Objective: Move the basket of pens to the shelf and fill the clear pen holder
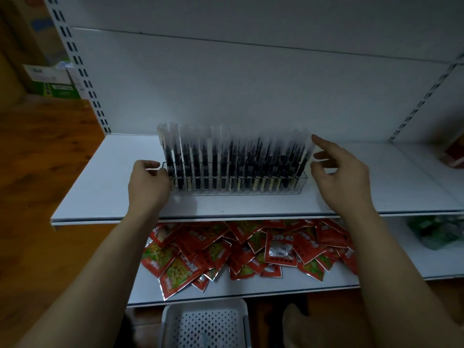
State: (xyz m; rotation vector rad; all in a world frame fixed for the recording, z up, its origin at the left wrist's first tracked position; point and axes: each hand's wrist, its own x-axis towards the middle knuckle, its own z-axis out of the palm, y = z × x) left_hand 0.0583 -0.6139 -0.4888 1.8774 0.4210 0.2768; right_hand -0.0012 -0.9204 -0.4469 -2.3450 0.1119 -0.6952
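A long clear pen holder (251,190) stands on the white upper shelf (113,187), packed with several upright dark pens (233,159) with clear caps. My left hand (149,183) grips the holder's left end, fingers curled around its corner. Just off the holder's right end, my right hand (339,172) hovers with fingers spread, not touching the pens. A white perforated basket (206,322) sits low at the bottom centre, below the shelves; nothing shows inside the visible part.
The lower shelf (376,270) holds a heap of red snack packets (238,249). Green packages (437,234) lie at its right. Slotted shelf uprights (77,64) frame the white back panel. Cardboard boxes (47,74) stand on the wooden floor at the left.
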